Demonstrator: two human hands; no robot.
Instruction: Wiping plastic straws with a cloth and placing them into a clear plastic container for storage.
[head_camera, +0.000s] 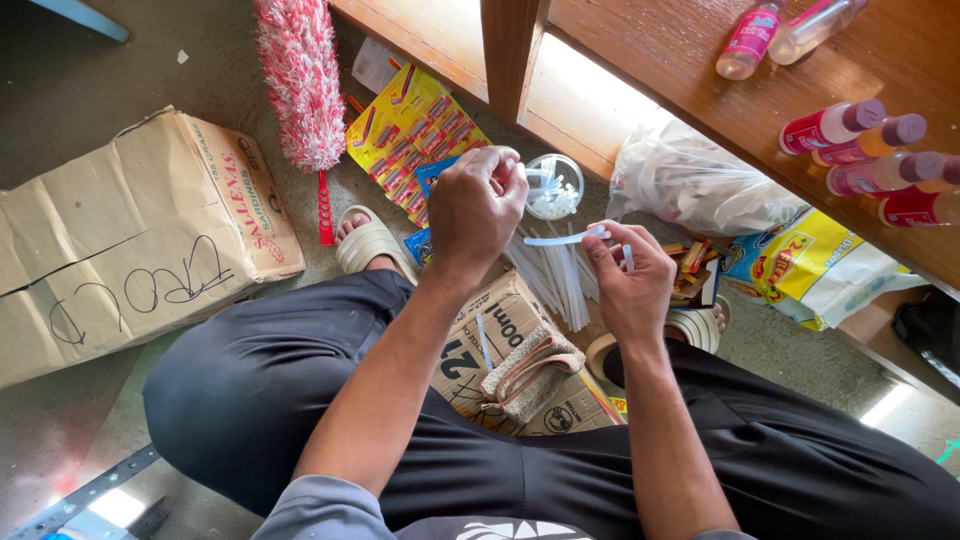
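Pinching a thin white plastic strip (562, 240) in my right hand (632, 280), fingers closed on its right end. Long axis runs roughly level, free end pointing left toward my left hand (478, 205), just beside it. Left fingers curl shut near the small clear cup (553, 186); what they grip, can't tell. Strip bundle (555, 280) lies below.

Grey concrete floor (90, 80), sunlit wooden shelf (700, 110) above.
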